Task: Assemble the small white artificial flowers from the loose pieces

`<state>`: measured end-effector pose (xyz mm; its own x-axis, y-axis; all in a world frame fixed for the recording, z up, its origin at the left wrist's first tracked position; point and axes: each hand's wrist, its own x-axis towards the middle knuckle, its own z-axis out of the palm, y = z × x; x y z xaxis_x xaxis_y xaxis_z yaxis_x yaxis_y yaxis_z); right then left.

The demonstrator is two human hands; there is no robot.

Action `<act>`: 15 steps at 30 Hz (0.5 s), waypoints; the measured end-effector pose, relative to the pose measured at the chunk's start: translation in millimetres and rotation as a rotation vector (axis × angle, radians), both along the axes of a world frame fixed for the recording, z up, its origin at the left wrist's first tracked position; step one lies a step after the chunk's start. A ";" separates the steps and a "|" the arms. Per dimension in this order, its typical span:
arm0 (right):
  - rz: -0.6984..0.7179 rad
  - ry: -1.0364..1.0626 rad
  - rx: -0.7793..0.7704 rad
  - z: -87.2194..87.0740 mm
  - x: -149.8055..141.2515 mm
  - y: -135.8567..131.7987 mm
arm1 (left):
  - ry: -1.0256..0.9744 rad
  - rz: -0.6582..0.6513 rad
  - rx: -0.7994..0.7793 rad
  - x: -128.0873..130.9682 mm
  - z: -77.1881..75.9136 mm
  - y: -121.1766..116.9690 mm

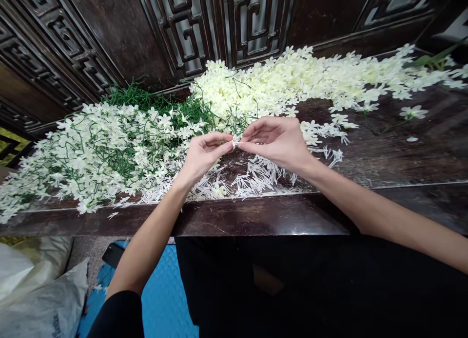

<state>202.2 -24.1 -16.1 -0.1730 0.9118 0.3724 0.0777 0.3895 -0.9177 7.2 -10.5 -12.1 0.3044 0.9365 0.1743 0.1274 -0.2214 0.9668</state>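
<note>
A small white artificial flower (235,142) is pinched between the fingertips of both hands, just above the dark wooden bench. My left hand (204,153) holds it from the left with thumb and forefinger. From the right, my right hand (280,140) grips it the same way, its other fingers curled. Beneath the hands lie many thin white plastic stamens (261,177). To the left spreads a heap of white flowers on green stems (120,143). Behind the hands, loose pale-yellow blossoms (278,84) form a long pile.
Bare green stems (142,97) lie against the carved wooden back panel (186,31). A single blossom (413,112) rests on the bench (413,153) at right. On the floor are white sacks (54,289), a black phone-like object (112,254) and a blue mat (166,289).
</note>
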 end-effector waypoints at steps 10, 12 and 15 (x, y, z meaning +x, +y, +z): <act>0.002 -0.009 0.131 -3.6 1.3 2.3 | 0.036 -0.013 0.048 -0.6 -0.5 0.3; 0.011 -0.032 0.154 -5.0 1.0 3.0 | 0.052 -0.011 0.060 -0.8 -0.4 0.4; 0.000 -0.061 0.168 -6.4 0.7 3.3 | 0.058 -0.020 0.076 -1.4 0.0 1.0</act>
<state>202.9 -20.8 -22.5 -0.2001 0.8379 0.5078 0.1317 0.5366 -0.8335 5.8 -9.5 -12.2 0.3349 0.9146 0.2265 0.1773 -0.2972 0.9382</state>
